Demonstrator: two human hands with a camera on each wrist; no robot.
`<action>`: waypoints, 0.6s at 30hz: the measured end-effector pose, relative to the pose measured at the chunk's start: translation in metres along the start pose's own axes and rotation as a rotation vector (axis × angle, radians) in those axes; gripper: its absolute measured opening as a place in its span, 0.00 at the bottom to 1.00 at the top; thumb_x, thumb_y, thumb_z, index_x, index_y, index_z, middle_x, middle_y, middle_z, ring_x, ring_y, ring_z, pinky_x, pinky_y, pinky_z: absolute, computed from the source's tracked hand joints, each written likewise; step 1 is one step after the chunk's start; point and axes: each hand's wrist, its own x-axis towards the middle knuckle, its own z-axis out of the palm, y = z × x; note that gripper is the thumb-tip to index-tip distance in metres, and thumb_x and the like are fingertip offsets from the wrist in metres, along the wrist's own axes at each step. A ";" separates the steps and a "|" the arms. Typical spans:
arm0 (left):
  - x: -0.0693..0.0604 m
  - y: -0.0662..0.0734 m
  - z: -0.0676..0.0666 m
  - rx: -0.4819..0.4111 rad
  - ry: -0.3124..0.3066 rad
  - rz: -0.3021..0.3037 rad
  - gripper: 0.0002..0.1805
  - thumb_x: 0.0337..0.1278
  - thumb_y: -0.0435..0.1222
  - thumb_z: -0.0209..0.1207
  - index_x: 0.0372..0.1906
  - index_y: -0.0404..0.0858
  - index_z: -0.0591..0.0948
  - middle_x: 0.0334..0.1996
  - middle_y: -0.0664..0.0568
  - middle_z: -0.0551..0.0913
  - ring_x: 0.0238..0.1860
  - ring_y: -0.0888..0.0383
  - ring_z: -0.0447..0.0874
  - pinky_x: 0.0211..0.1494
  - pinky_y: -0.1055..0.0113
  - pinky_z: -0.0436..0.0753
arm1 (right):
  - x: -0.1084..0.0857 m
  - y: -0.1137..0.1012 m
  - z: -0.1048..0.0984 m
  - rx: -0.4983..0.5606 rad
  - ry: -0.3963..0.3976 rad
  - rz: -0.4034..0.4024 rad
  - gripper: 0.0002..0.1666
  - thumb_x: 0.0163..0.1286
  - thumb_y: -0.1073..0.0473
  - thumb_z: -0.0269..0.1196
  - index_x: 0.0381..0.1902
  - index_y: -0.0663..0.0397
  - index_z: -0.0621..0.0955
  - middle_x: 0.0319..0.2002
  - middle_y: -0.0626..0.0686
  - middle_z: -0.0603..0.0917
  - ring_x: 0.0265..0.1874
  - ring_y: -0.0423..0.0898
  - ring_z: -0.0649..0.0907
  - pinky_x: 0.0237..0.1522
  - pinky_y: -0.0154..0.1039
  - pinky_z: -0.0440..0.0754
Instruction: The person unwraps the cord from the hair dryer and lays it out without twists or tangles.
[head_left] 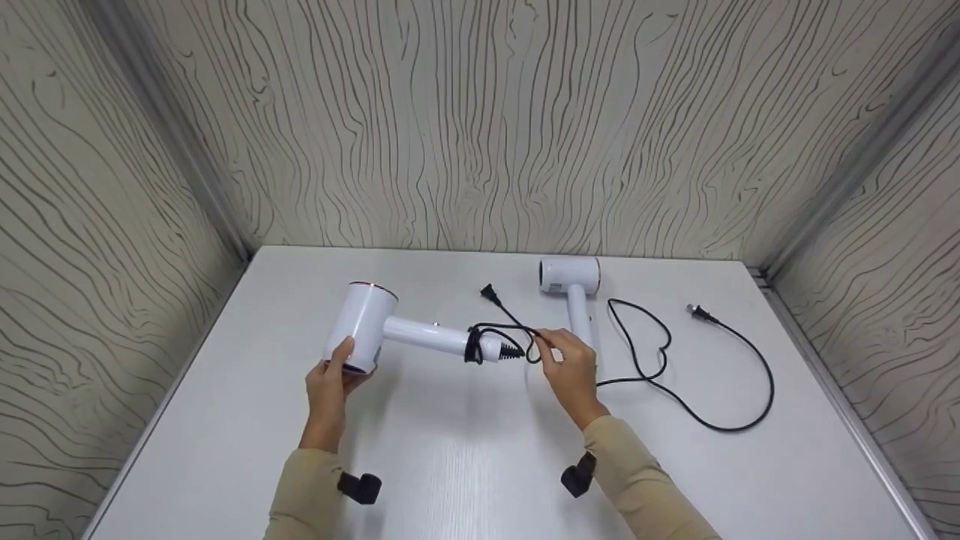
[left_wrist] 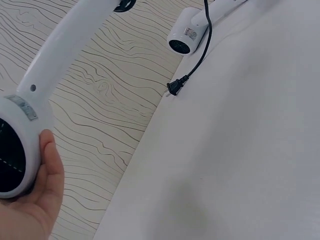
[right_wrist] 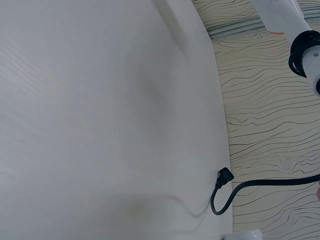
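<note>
The left hand (head_left: pixel 328 386) grasps a white hair dryer (head_left: pixel 364 319) by the near end of its barrel, thumb on the side facing the person, and holds it up off the tabletop (head_left: pixel 457 465), with shadow beneath. What matters most is how the handle (head_left: pixel 427 335) lies between the hands: its long axis runs from the barrel on the left toward the right hand (head_left: pixel 568 365), sloping slightly toward the person, so its free end lies just left of the right fingertips. The black cord (head_left: pixel 514 327) is wound round the handle near that end, so the right hand is much the nearer to the coil, while the left is at the far end of the dryer. The right hand pinches a stretch of the cord between thumb and fingers, just beyond the handle's tip; the plug (head_left: pixel 490 293) sticks out loose past the handle, on the side away from the person. A second hair dryer (head_left: pixel 570 274) lies on the tabletop beyond the right hand, which partly hides its handle; its own cord (head_left: pixel 770 390) loops out to the right, unwound, ending in another plug (head_left: pixel 701 313).
</note>
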 end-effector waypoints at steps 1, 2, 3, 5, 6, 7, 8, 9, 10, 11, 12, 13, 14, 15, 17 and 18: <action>0.000 0.000 0.000 -0.001 -0.001 0.000 0.39 0.65 0.58 0.49 0.67 0.31 0.64 0.61 0.40 0.71 0.46 0.63 0.80 0.51 0.74 0.84 | 0.000 0.001 0.000 -0.003 -0.002 0.007 0.03 0.58 0.70 0.67 0.32 0.63 0.86 0.26 0.57 0.86 0.26 0.45 0.85 0.29 0.29 0.83; 0.000 0.001 0.000 -0.002 -0.001 -0.001 0.39 0.65 0.58 0.49 0.67 0.31 0.64 0.61 0.40 0.71 0.46 0.63 0.80 0.50 0.75 0.84 | 0.000 0.001 0.000 -0.006 -0.004 0.010 0.03 0.58 0.70 0.67 0.32 0.63 0.86 0.26 0.57 0.86 0.26 0.45 0.85 0.29 0.30 0.84; 0.000 0.001 0.001 -0.002 -0.001 -0.003 0.39 0.65 0.58 0.49 0.66 0.31 0.65 0.60 0.41 0.72 0.46 0.64 0.80 0.49 0.75 0.84 | -0.001 0.002 0.000 -0.009 -0.005 0.013 0.03 0.58 0.70 0.67 0.32 0.63 0.86 0.26 0.57 0.86 0.26 0.45 0.85 0.29 0.29 0.84; -0.001 0.002 0.001 0.000 -0.004 -0.004 0.39 0.65 0.59 0.48 0.67 0.32 0.64 0.60 0.41 0.72 0.45 0.64 0.81 0.51 0.74 0.84 | -0.001 0.003 0.000 -0.012 -0.005 0.016 0.03 0.58 0.71 0.68 0.32 0.63 0.86 0.26 0.56 0.86 0.26 0.46 0.85 0.29 0.29 0.83; -0.001 0.002 0.001 0.000 -0.006 -0.005 0.39 0.65 0.59 0.48 0.67 0.32 0.64 0.60 0.41 0.72 0.45 0.64 0.81 0.52 0.73 0.84 | -0.001 0.003 0.000 -0.013 -0.005 0.015 0.03 0.57 0.71 0.68 0.32 0.63 0.86 0.26 0.56 0.86 0.26 0.46 0.85 0.29 0.29 0.83; -0.001 0.002 0.001 -0.003 -0.010 -0.005 0.39 0.65 0.59 0.48 0.67 0.32 0.64 0.60 0.41 0.72 0.45 0.64 0.81 0.53 0.72 0.84 | -0.001 0.003 0.001 -0.017 -0.006 0.014 0.04 0.57 0.72 0.68 0.32 0.63 0.86 0.26 0.56 0.87 0.25 0.46 0.85 0.29 0.30 0.83; -0.002 0.002 0.002 -0.006 -0.014 -0.006 0.40 0.65 0.59 0.47 0.67 0.32 0.63 0.61 0.41 0.71 0.45 0.64 0.81 0.54 0.71 0.84 | -0.002 0.003 0.001 -0.021 -0.006 0.012 0.04 0.56 0.72 0.68 0.31 0.63 0.86 0.25 0.55 0.87 0.25 0.46 0.85 0.29 0.30 0.84; -0.002 0.002 0.002 -0.012 -0.019 -0.005 0.40 0.65 0.59 0.47 0.68 0.32 0.63 0.61 0.40 0.71 0.45 0.64 0.81 0.55 0.70 0.84 | -0.002 0.003 0.002 -0.021 -0.008 0.010 0.05 0.55 0.72 0.68 0.31 0.63 0.86 0.25 0.55 0.87 0.25 0.46 0.84 0.28 0.31 0.83; -0.002 0.002 0.003 -0.019 -0.023 -0.003 0.40 0.65 0.59 0.47 0.68 0.32 0.63 0.61 0.40 0.71 0.45 0.64 0.81 0.55 0.69 0.84 | -0.003 0.003 0.002 -0.024 -0.012 0.006 0.05 0.55 0.73 0.68 0.31 0.63 0.86 0.25 0.54 0.87 0.25 0.46 0.84 0.28 0.31 0.83; -0.002 0.002 0.003 -0.029 -0.025 -0.002 0.39 0.66 0.59 0.46 0.68 0.32 0.63 0.61 0.40 0.71 0.45 0.63 0.82 0.55 0.69 0.84 | -0.003 0.003 0.003 -0.026 -0.017 0.002 0.06 0.55 0.73 0.68 0.31 0.63 0.86 0.25 0.54 0.87 0.25 0.45 0.84 0.28 0.32 0.84; -0.002 0.002 0.004 -0.041 -0.028 -0.001 0.39 0.66 0.59 0.46 0.68 0.32 0.63 0.61 0.40 0.71 0.46 0.63 0.82 0.55 0.69 0.84 | -0.004 0.003 0.004 -0.030 -0.024 -0.002 0.05 0.54 0.73 0.69 0.30 0.63 0.86 0.25 0.54 0.87 0.24 0.45 0.84 0.28 0.32 0.83; -0.002 0.002 0.004 -0.052 -0.030 0.000 0.39 0.66 0.58 0.46 0.68 0.32 0.63 0.61 0.40 0.71 0.46 0.63 0.82 0.55 0.69 0.85 | -0.006 0.003 0.004 -0.034 -0.033 -0.005 0.05 0.54 0.73 0.69 0.30 0.63 0.86 0.25 0.54 0.87 0.25 0.45 0.85 0.28 0.32 0.84; -0.002 0.002 0.004 -0.062 -0.032 0.002 0.39 0.66 0.58 0.46 0.68 0.32 0.62 0.61 0.40 0.71 0.46 0.64 0.82 0.54 0.70 0.85 | -0.007 0.003 0.005 -0.036 -0.042 -0.008 0.06 0.54 0.73 0.69 0.30 0.63 0.86 0.25 0.54 0.86 0.25 0.45 0.85 0.29 0.32 0.84; -0.002 0.002 0.005 -0.072 -0.032 0.005 0.39 0.66 0.58 0.46 0.68 0.32 0.63 0.61 0.40 0.71 0.45 0.63 0.82 0.54 0.70 0.85 | -0.008 0.003 0.006 -0.039 -0.054 -0.010 0.06 0.54 0.73 0.69 0.30 0.63 0.86 0.26 0.54 0.87 0.25 0.45 0.85 0.29 0.32 0.84; -0.002 0.002 0.005 -0.088 -0.032 0.013 0.38 0.66 0.57 0.47 0.68 0.32 0.63 0.60 0.41 0.72 0.45 0.64 0.83 0.53 0.70 0.85 | -0.011 0.002 0.008 -0.052 -0.077 -0.015 0.06 0.53 0.73 0.69 0.30 0.62 0.85 0.26 0.53 0.86 0.26 0.45 0.85 0.30 0.32 0.85; -0.002 0.002 0.005 -0.095 -0.032 0.016 0.38 0.66 0.57 0.46 0.68 0.32 0.63 0.59 0.42 0.72 0.44 0.63 0.83 0.53 0.70 0.85 | -0.013 0.002 0.009 -0.064 -0.088 -0.020 0.06 0.53 0.73 0.70 0.30 0.61 0.85 0.26 0.53 0.86 0.26 0.45 0.85 0.31 0.33 0.85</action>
